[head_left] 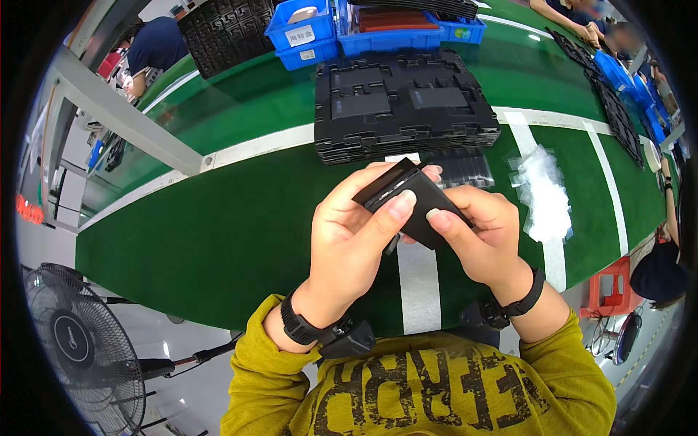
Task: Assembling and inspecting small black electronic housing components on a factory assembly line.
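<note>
Both my hands hold a flat black rectangular piece, possibly a battery pack [429,203], tilted above the green table. A narrow dark flap or strip runs along its upper left edge. My left hand [345,236] grips that end, its thumb lying across the face beside the strip and its other fingers mostly hidden underneath. At the lower right edge, my right hand [486,229] pinches the piece with its thumb on top. Just beyond my hands is a stack of black moulded trays [338,134], the top one carrying several flat black pieces [440,98].
Thin clear plastic pieces [465,168] lie against the stack. Right of it sits a loose pile of whitish transparent films [542,196]. Blue bins [389,42] stand behind. A grey metal post [134,109] slants at left, above a black fan [83,349]. Other people work farther off.
</note>
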Demonstrator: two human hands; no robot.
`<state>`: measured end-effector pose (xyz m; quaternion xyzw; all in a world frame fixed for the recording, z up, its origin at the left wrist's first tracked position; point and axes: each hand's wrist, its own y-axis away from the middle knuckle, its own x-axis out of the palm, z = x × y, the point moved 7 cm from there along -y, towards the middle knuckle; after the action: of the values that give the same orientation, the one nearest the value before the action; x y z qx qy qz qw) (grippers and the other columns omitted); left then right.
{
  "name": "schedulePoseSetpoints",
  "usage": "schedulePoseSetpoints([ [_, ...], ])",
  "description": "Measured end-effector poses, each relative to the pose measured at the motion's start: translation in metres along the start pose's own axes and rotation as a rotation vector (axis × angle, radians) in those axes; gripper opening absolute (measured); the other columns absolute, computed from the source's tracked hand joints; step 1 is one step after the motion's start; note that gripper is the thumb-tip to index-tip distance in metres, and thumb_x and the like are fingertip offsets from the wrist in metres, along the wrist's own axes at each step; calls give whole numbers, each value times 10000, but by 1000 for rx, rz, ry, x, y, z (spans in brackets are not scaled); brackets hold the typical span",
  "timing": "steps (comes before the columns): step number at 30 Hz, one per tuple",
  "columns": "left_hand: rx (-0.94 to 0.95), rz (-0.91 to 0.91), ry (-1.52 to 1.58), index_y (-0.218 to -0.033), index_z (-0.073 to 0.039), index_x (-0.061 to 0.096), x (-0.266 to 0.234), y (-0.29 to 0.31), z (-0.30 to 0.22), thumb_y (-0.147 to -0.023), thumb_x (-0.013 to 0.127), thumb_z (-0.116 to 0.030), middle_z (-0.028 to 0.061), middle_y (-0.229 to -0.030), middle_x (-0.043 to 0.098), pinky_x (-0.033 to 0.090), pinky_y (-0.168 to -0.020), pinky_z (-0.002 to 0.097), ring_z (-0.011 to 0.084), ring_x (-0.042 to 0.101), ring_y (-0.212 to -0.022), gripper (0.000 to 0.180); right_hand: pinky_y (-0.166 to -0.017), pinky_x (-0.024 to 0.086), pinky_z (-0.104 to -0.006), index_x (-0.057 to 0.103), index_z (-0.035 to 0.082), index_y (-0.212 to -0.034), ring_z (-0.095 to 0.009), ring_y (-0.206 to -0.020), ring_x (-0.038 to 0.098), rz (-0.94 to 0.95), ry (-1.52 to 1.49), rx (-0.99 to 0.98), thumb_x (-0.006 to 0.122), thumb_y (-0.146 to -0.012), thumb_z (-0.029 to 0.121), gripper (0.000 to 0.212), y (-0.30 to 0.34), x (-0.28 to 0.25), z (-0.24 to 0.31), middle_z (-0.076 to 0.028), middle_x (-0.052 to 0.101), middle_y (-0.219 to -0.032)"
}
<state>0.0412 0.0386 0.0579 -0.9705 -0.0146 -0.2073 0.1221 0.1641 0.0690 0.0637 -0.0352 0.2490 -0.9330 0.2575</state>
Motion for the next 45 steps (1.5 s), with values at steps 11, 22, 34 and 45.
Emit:
schedulePoseSetpoints([
  [11, -115, 66, 9, -1192, 63, 431, 6, -1, 1, -792, 609, -302, 184, -1125, 508, 511, -694, 283, 223, 563, -948, 570, -607, 486, -216, 593, -34, -917, -110, -670, 622, 68, -297, 287, 566, -860, 81, 131, 4, 7, -22, -78, 648, -764],
  [22, -75, 173, 357, -766, -26, 501, 12, -5, 4, -738, 197, -806, 88, -885, 445, 302, -925, 396, 294, 404, -997, 838, -623, 551, -293, 553, -71, -963, -198, -706, 644, 305, -819, 453, 523, -889, 116, 204, 12, 32, -27, -149, 633, -816],
  [34, -80, 473, 561, -814, -17, 471, 16, -4, 2, -667, 80, -856, 174, -1095, 446, 385, -906, 386, 318, 409, -1112, 936, -623, 533, -271, 566, -67, -970, -182, -699, 637, 293, -662, 405, 524, -888, 94, 185, 14, 36, -23, -129, 629, -821],
  [45, -128, 305, -116, -1368, 65, 167, 22, -2, -10, -625, 342, -863, 259, -1393, 250, 407, -866, 334, 298, 352, -1247, 1201, -603, 498, -240, 581, -36, -911, -151, -673, 630, 59, -510, 295, 526, -895, 145, 190, 1, 7, -20, -112, 643, -784],
])
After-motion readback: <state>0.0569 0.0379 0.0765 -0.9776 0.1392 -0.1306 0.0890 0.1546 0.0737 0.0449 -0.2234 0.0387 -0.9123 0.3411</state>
